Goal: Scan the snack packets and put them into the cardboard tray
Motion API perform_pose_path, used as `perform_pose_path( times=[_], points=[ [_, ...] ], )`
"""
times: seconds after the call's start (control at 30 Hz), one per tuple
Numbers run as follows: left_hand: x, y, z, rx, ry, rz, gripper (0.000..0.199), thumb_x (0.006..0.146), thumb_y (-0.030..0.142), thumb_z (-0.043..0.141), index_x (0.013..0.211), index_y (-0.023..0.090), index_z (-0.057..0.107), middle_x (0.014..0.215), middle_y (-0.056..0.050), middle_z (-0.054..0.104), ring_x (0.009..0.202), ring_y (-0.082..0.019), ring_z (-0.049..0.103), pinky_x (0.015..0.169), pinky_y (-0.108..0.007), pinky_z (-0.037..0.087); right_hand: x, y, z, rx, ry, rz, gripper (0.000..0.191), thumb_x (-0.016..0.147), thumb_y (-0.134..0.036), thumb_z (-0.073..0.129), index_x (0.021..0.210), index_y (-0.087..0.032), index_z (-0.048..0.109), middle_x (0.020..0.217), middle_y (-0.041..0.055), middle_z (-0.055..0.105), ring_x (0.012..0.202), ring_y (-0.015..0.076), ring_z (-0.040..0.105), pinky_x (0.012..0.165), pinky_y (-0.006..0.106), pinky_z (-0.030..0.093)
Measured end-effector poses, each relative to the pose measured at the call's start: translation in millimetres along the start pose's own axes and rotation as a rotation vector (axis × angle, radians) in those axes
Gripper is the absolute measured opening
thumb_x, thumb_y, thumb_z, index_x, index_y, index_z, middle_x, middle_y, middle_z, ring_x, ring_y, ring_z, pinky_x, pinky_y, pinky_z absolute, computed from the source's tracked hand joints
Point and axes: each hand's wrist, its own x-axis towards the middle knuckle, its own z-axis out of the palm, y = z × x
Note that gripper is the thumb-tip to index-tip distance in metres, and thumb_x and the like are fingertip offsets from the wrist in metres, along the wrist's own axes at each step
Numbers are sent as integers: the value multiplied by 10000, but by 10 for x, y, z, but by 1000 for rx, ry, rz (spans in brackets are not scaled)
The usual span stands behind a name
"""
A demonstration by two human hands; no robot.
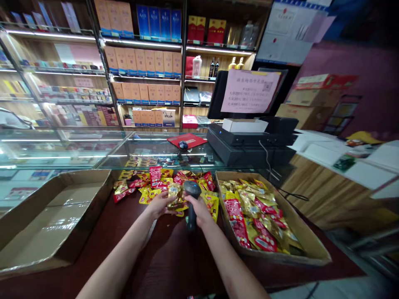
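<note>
A dark barcode scanner [192,189] is gripped in my right hand [199,209], its head pointing away from me over the counter. Just left of it, my left hand [159,204] pinches a gold snack packet [176,195], close beside the scanner head. Behind both hands spreads a loose pile of red and yellow snack packets [156,176]. To the right stands a cardboard tray [307,257] filled with gold, yellow and red packets [238,222]. On the left lies another cardboard tray [71,197] with its bare bottom showing.
A glass display counter [109,143] runs behind the pile, with a mouse [183,145] on a red mat [196,140]. At the back right stands a monitor [215,97] above a black cash drawer [249,153]. Cables trail right of it. Shelves of boxes line the wall.
</note>
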Motion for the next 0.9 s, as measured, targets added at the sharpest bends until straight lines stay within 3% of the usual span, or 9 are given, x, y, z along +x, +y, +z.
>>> perform_pose_path(
  times=[0.23,0.33,0.5,0.67,0.8,0.9],
  points=[
    [-89,104,-88,184,-107,-85,509,607,315,779,1060,177,591,975,-103,659,762,-233,661,663,-406,558,46,-163,23,-23,-61,-6,279,574,-190,652,841,-134,711,747,41,700,733,154,619,681,234,466],
    [-75,154,-115,245,-89,-87,492,614,324,773,1057,185,611,938,-92,667,712,-197,652,649,-373,558,56,-188,26,-72,-80,-7,246,566,-192,647,794,-125,714,756,48,706,781,165,626,699,229,459],
    [69,196,-161,-33,89,-59,371,582,227,803,893,172,608,898,-55,670,717,-156,646,700,-330,553,73,-154,25,48,4,72,273,572,-199,636,828,-128,699,750,41,701,712,150,632,640,226,484],
    [213,219,-110,-323,230,-92,152,694,187,724,772,143,601,698,-16,648,564,-81,604,598,-190,519,36,7,57,253,-84,121,290,580,-180,625,862,-125,668,815,74,697,744,176,654,595,242,516],
    [286,319,-58,-326,149,-140,146,735,250,685,814,147,617,710,-23,662,577,-129,624,595,-262,531,-77,148,80,164,-135,143,350,606,-218,643,949,-147,645,886,89,695,788,205,670,596,265,527],
    [332,453,-35,-237,80,-150,168,721,236,693,835,138,617,743,-41,673,615,-166,642,630,-319,536,-188,158,104,54,-126,97,310,604,-232,680,902,-153,643,936,84,683,833,192,666,649,260,535]
  ],
)
